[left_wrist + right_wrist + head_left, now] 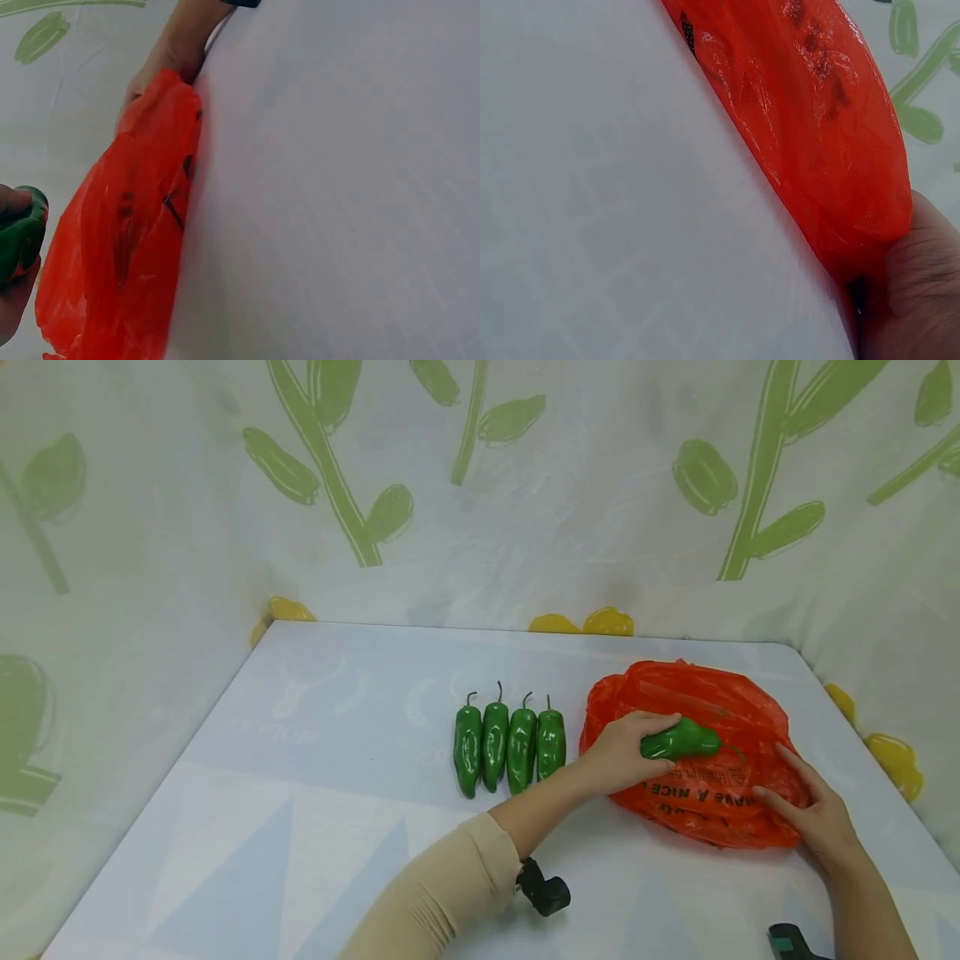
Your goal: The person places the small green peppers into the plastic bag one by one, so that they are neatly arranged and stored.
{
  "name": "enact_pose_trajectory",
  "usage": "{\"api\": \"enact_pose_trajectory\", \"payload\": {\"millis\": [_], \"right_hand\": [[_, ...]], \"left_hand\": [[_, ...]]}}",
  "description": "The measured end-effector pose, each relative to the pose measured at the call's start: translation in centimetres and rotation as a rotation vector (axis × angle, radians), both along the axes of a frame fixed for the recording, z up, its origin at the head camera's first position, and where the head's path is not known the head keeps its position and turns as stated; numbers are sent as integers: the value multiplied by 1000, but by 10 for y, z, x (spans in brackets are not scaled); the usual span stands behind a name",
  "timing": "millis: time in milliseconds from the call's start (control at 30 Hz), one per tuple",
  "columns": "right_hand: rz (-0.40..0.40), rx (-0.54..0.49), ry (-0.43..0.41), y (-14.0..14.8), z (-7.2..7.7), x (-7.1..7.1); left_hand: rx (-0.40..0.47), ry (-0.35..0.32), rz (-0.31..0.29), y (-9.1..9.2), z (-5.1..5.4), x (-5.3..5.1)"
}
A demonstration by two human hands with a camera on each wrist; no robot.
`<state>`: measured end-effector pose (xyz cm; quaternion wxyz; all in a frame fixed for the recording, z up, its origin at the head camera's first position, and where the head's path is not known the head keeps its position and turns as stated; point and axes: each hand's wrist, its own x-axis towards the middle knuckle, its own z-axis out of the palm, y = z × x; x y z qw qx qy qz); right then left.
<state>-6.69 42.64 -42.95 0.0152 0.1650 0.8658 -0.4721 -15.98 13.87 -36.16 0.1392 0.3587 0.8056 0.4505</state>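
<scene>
A red plastic bag (697,802) with dark print lies at the right of the table. Over it, my left hand (628,752) grips a green pepper (686,739) whose stem points right; in the left wrist view the pepper (21,236) shows at the left edge, between thumb and fingers. My right hand (821,818) holds the bag's right side, thumb in front and fingers at the edge. In the right wrist view that hand (926,285) is against the bag (817,135). Whether other things lie inside the bag cannot be told.
Several green peppers (495,747) stand in a row left of the bag, stems pointing away. My left forearm crosses just in front of them. A curtain (480,527) with a green leaf pattern hangs behind the white table (337,710).
</scene>
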Motion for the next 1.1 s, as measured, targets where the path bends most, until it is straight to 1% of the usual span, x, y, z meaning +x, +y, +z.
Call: {"api": "enact_pose_trajectory", "payload": {"millis": [33, 100, 233, 367, 433, 567, 700, 833, 967, 1100], "right_hand": [[1, -3, 3, 0, 0, 0], [3, -15, 6, 0, 0, 0], [2, -1, 5, -1, -1, -1], [1, 23, -2, -1, -1, -1], [4, 23, 2, -1, -1, 0], [3, 11, 18, 0, -1, 0], [4, 6, 21, 0, -2, -1], [6, 15, 20, 0, -2, -1], [-2, 21, 23, 1, -2, 0], [1, 15, 16, 1, -1, 0]], "left_hand": [[-14, 0, -5, 4, 0, 0], [-27, -21, -8, 11, 0, 0], [-28, -62, -11, 25, -4, 0], [-63, -65, -2, 39, -9, 0], [-106, -52, 6, 45, -12, 0], [-211, 12, 24, 54, -16, -1], [-282, 56, 82, 58, -21, -2], [-297, 80, 137, 60, -27, -5], [-303, 92, 141, 60, -32, -7], [-291, 104, 143, 61, -34, -10]]}}
